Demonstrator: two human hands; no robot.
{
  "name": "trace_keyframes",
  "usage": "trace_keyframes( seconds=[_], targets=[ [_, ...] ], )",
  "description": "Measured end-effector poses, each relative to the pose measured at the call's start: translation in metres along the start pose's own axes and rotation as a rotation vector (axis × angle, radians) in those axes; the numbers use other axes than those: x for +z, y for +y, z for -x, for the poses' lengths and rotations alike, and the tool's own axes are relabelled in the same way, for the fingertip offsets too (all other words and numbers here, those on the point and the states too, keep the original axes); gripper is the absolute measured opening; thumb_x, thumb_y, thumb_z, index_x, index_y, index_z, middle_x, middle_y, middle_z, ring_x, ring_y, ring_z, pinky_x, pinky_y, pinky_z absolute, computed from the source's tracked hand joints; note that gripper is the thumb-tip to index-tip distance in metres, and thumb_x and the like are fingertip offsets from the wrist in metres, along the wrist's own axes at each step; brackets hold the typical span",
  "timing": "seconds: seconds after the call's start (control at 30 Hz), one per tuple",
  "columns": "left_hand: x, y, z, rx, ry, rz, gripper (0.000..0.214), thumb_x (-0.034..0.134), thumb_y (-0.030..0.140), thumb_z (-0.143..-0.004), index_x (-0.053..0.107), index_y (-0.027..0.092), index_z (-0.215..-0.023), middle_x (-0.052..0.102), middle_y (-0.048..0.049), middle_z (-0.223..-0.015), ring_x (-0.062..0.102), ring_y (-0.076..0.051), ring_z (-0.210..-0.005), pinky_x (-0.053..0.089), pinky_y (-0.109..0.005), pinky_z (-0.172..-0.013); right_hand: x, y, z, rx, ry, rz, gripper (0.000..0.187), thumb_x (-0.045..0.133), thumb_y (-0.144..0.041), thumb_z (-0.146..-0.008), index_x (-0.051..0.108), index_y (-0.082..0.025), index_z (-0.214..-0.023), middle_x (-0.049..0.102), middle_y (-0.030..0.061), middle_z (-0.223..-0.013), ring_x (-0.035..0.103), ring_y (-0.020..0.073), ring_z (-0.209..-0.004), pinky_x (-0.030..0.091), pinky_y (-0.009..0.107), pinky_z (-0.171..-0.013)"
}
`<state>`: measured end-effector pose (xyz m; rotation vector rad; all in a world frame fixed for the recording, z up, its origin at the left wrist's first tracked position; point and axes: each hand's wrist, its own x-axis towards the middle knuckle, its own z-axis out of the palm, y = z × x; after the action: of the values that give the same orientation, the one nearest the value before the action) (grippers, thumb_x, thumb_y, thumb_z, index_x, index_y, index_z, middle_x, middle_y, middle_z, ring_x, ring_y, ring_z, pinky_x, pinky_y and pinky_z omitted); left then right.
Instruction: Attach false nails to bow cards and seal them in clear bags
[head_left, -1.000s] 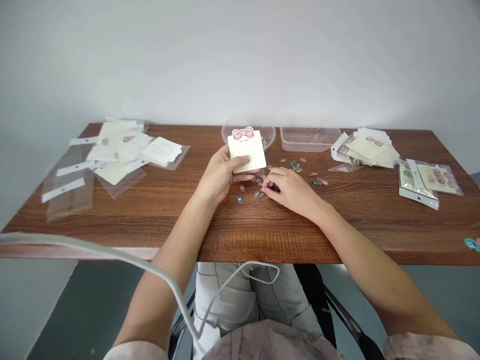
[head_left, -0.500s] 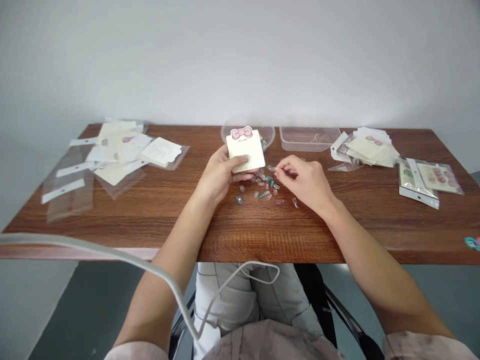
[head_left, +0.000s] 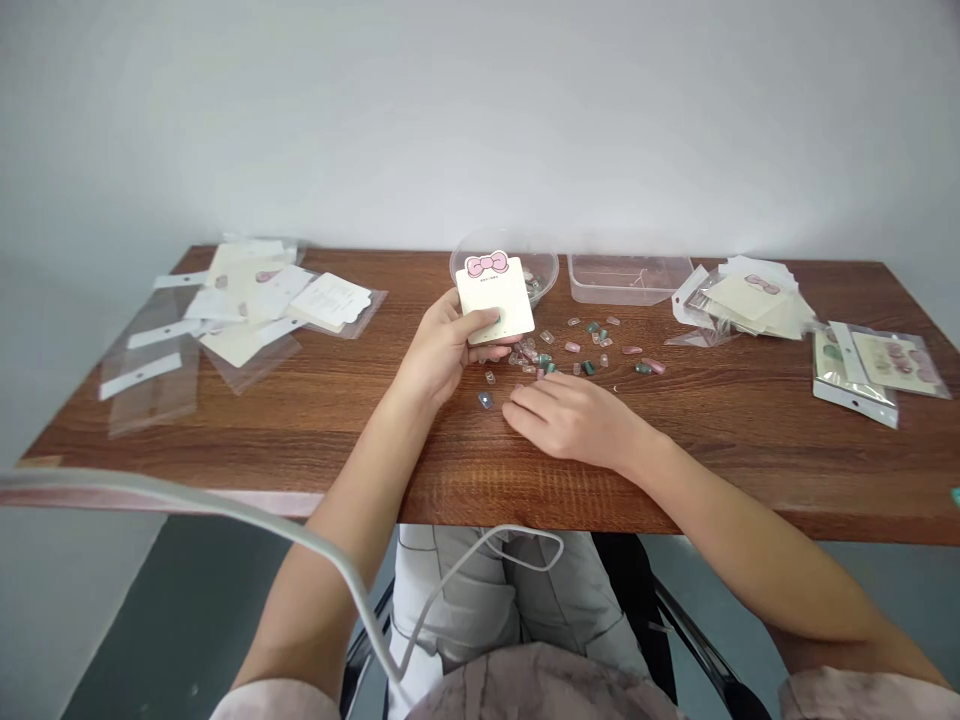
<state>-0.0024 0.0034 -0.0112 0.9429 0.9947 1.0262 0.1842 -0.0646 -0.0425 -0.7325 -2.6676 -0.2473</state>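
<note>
My left hand [head_left: 448,345] grips a cream card [head_left: 501,292] with a pink bow at its top, the thumb across its front and the fingers behind. A small dark green piece shows by the thumb tip. My right hand [head_left: 564,415] rests low over the table with its fingers curled together and pointing left; their tips are hidden, so whatever they pinch cannot be made out. Around it lie several small press-on nails [head_left: 572,347], clear, pink and green. One blue-grey nail [head_left: 486,400] sits apart, left of the right hand's fingers.
Behind the card stands a round clear tub [head_left: 553,272] beside a clear rectangular box [head_left: 630,290]. Cards and plastic sleeves [head_left: 247,300] spread at the left. More cards [head_left: 754,300] and packed nail sets [head_left: 855,370] lie right. A white cable [head_left: 300,535] crosses the lower left foreground.
My right hand has moved down and left from the back of the nail pile to its front, uncovering more nails. My left hand still holds the card in nearly the same place.
</note>
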Motion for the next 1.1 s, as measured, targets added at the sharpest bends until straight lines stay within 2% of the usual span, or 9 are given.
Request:
trace_keyframes(
  seconds=[0.1, 0.17, 0.27, 0.4, 0.5, 0.63, 0.73, 0.9, 1.1],
  targets=[
    [0.001, 0.0, 0.001, 0.002, 0.003, -0.008, 0.045, 0.079, 0.017, -0.075, 0.06, 0.013, -0.116, 0.079, -0.0098, -0.102, 0.078, -0.017, -0.074, 0.06, -0.02, -0.055, 0.002, -0.013, -0.003, -0.158, 0.015, 0.135, 0.032, 0.046, -0.005, -0.101, 0.07, -0.02, -0.087, 0.07, 0.0032, -0.079, 0.058, 0.0159, -0.067, 0.046, 0.032, -0.067],
    [0.001, 0.0, 0.001, 0.004, 0.003, -0.012, 0.046, 0.08, 0.018, -0.074, 0.06, 0.013, -0.116, 0.079, -0.0096, -0.099, 0.078, -0.017, -0.073, 0.06, -0.02, -0.055, 0.004, -0.019, -0.004, -0.22, 0.028, 0.138, 0.03, 0.048, -0.005, -0.1, 0.07, -0.019, -0.085, 0.071, 0.0045, -0.081, 0.057, 0.016, -0.067, 0.044, 0.032, -0.066],
    [0.0, 0.0, 0.0, 0.003, 0.006, -0.009, 0.048, 0.08, 0.018, -0.074, 0.06, 0.013, -0.116, 0.079, -0.0097, -0.098, 0.078, -0.018, -0.073, 0.06, -0.02, -0.055, 0.006, -0.026, -0.004, -0.256, 0.036, 0.064, 0.027, 0.051, -0.005, -0.099, 0.069, -0.018, -0.083, 0.071, 0.0064, -0.082, 0.057, 0.0167, -0.069, 0.042, 0.034, -0.066],
    [0.0, 0.0, 0.0, 0.004, 0.001, -0.004, 0.05, 0.08, 0.018, -0.074, 0.06, 0.013, -0.118, 0.079, -0.0098, -0.098, 0.078, -0.018, -0.073, 0.06, -0.021, -0.055, 0.008, -0.03, -0.006, -0.263, 0.032, -0.007, 0.028, 0.052, -0.006, -0.1, 0.067, -0.019, -0.08, 0.07, 0.0041, -0.08, 0.057, 0.0165, -0.069, 0.041, 0.034, -0.067],
    [0.0, 0.0, 0.0, 0.002, -0.002, -0.001, 0.048, 0.079, 0.018, -0.075, 0.059, 0.013, -0.118, 0.079, -0.0098, -0.099, 0.078, -0.018, -0.073, 0.06, -0.021, -0.054, 0.01, -0.026, -0.007, -0.223, 0.024, -0.08, 0.029, 0.052, -0.006, -0.1, 0.067, -0.019, -0.08, 0.069, 0.0023, -0.079, 0.058, 0.0157, -0.069, 0.044, 0.033, -0.069],
    [0.001, 0.001, 0.001, -0.002, 0.003, -0.005, 0.045, 0.078, 0.017, -0.075, 0.06, 0.013, -0.116, 0.079, -0.0107, -0.101, 0.078, -0.018, -0.073, 0.059, -0.021, -0.055, 0.015, -0.014, -0.004, -0.105, -0.016, -0.295, 0.023, 0.052, -0.012, -0.105, 0.072, -0.018, -0.096, 0.077, 0.0037, -0.098, 0.068, 0.0164, -0.085, 0.053, 0.032, -0.082],
    [0.001, 0.0, 0.001, 0.001, -0.003, -0.021, 0.045, 0.078, 0.018, -0.076, 0.06, 0.013, -0.116, 0.079, -0.0113, -0.103, 0.078, -0.018, -0.073, 0.059, -0.021, -0.055, 0.016, -0.007, -0.001, -0.02, -0.056, -0.418, 0.019, 0.053, -0.02, -0.106, 0.072, -0.02, -0.105, 0.078, 0.0032, -0.106, 0.071, 0.0179, -0.091, 0.055, 0.035, -0.087],
    [0.001, 0.0, 0.001, -0.003, 0.003, -0.027, 0.046, 0.079, 0.019, -0.075, 0.06, 0.013, -0.116, 0.079, -0.0117, -0.104, 0.078, -0.018, -0.074, 0.059, -0.021, -0.056, 0.013, -0.005, -0.001, 0.06, -0.073, -0.47, 0.013, 0.063, -0.022, -0.101, 0.074, -0.018, -0.106, 0.075, 0.0069, -0.105, 0.069, 0.0204, -0.091, 0.054, 0.038, -0.084],
    [0.0, -0.001, 0.0, 0.007, -0.012, -0.019, 0.046, 0.078, 0.018, -0.076, 0.059, 0.012, -0.118, 0.079, -0.0114, -0.104, 0.078, -0.018, -0.074, 0.059, -0.021, -0.056, 0.011, -0.004, -0.002, 0.15, -0.189, -0.522, 0.016, 0.067, -0.029, -0.099, 0.077, -0.02, -0.108, 0.071, 0.0088, -0.106, 0.066, 0.0229, -0.097, 0.05, 0.041, -0.09]
  ],
)
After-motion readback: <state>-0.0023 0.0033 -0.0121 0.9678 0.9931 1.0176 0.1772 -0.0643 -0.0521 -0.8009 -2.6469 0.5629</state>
